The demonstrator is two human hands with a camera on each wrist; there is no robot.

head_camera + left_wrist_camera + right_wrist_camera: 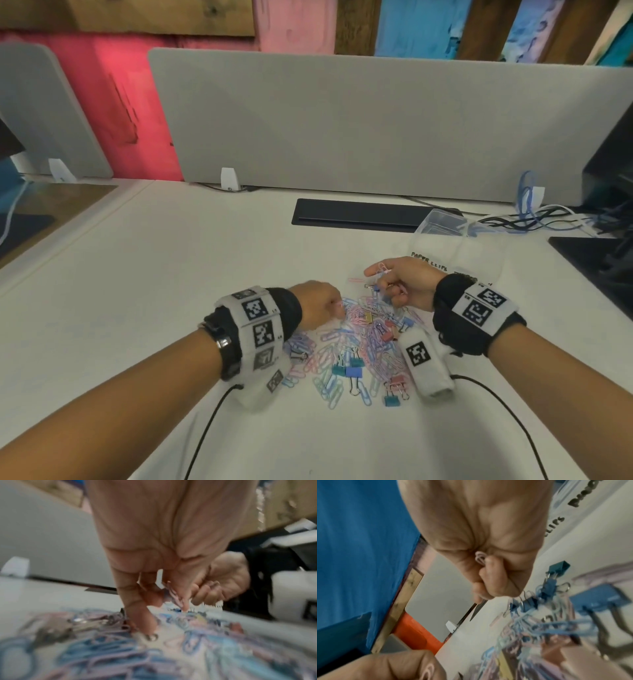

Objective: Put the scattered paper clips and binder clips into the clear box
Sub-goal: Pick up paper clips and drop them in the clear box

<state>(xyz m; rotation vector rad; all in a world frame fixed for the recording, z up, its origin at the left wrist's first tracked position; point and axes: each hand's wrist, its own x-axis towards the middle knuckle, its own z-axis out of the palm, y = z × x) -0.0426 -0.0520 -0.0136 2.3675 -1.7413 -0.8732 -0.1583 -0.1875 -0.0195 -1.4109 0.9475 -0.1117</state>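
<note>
A pile of pastel paper clips and binder clips [359, 346] lies on the white desk between my wrists. My left hand [337, 310] reaches into the pile's far left edge, and its thumb and fingers [137, 615] pinch pink paper clips [173, 595]. My right hand [380, 277] hovers over the pile's far right side, curled round a bunch of clips [382, 270]. A pink clip [479, 558] pokes out of the fist, and a tangle of blue clips [527, 601] hangs below it. The clear box [442, 222] stands open behind the right hand.
A clear lid or sheet lettered "PAPER CLIPS" [455, 257] lies between the box and my right hand. A black cable slot [356, 212] and a grey divider [376, 120] sit behind. Cables [534, 216] and black equipment [596, 253] crowd the right.
</note>
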